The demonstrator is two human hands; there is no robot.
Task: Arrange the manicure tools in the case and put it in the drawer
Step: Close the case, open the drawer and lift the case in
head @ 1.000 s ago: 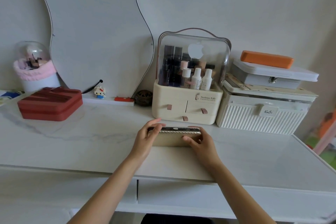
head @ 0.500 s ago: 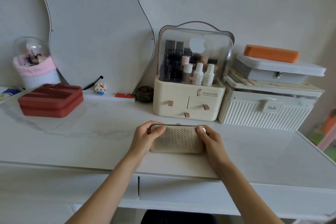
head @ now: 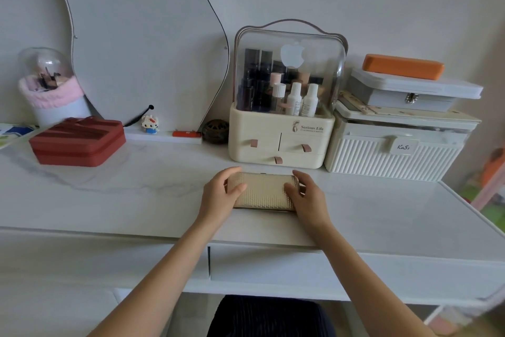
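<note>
Closed gold case point(head: 262, 191) flat near surface point(head: 136, 200) front edge, mid-width. Left hand point(head: 220, 194) grips its left end, right hand point(head: 307, 196) its right; fingers curled over both.

The case point(head: 263, 192) lies flat on the worktop point(head: 136, 200), near its front edge, between the left hand point(head: 222, 194) and the right hand point(head: 308, 197), each holding one end. Just behind it stands the organiser point(head: 284, 107), with bottles point(head: 295, 99) inside. Right of the organiser sits a ribbed box point(head: 393, 153), a flat box point(head: 415, 93) stacked on it and a pouch point(head: 404, 66) on top. Far left lies a zip case point(head: 78, 142), a brush holder point(head: 52, 90) behind it. The mirror point(head: 142, 36) leans at the back. The drawer point(head: 328, 273) is below the worktop.
</note>
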